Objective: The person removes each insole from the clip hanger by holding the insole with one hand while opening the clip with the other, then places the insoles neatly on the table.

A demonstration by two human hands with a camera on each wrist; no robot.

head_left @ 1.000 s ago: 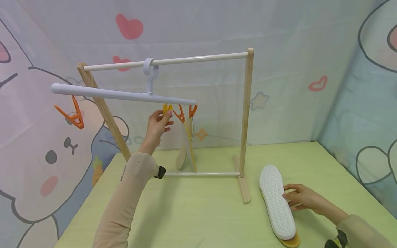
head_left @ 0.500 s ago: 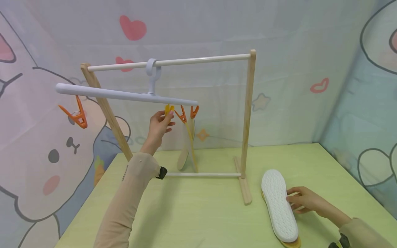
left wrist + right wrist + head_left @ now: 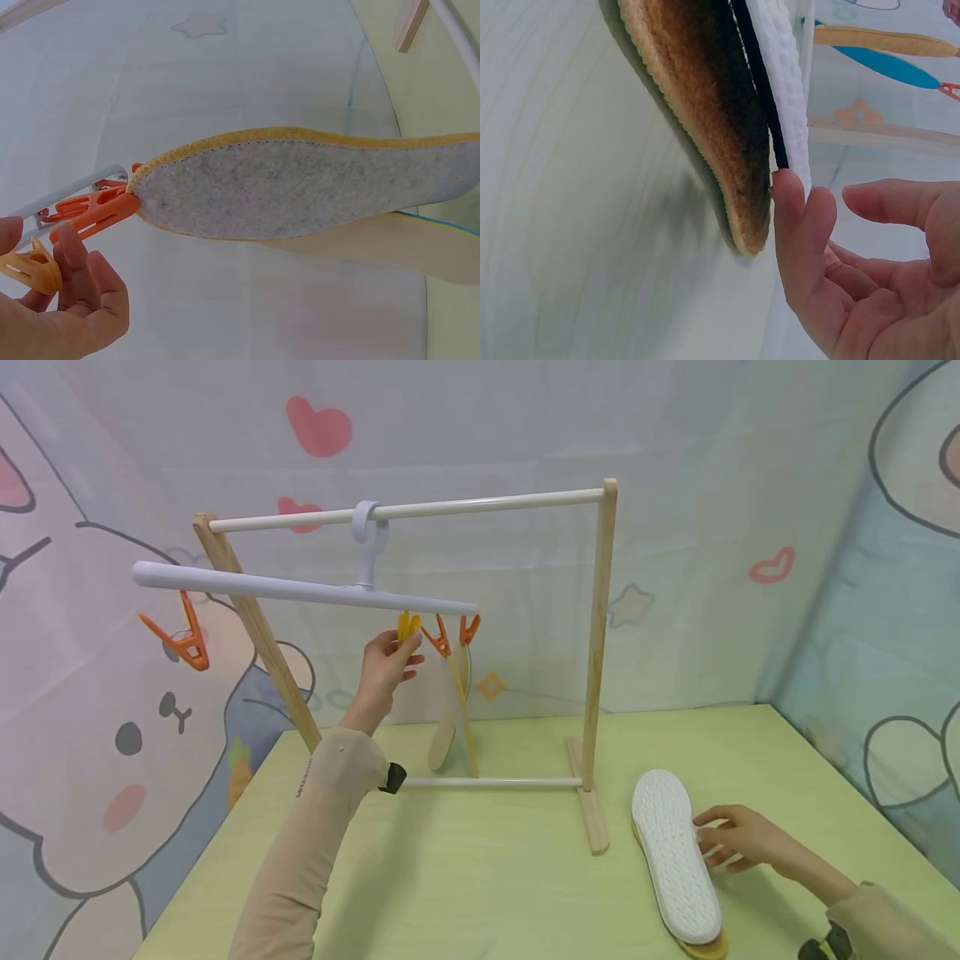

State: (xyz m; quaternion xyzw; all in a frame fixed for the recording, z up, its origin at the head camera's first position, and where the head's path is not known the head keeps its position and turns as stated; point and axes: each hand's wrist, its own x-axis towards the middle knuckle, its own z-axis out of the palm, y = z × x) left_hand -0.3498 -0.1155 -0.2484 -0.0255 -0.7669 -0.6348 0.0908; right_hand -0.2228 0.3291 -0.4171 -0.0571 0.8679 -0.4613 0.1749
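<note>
- Since a second ago the far end of the white insole has sunk a little; the left hand has stayed at the yellow clip.
- The left fingers pinch the yellow clip, thumb against fingers, just under the bar.
- At 3 o'clock from those fingers, near them, an orange clip grips the top of a hanging insole.
- The right hand has its fingers loosely bent with gaps between them; one fingertip touches the white insole's edge, and nothing is pinched.
- In the head view the white insole lies at 9 o'clock from the right fingers, its length running from 11 to 5 o'clock.
- A tan insole lies under it on the counter, showing at its 5 o'clock end.
- The bar's hook hangs from the rack.
</note>
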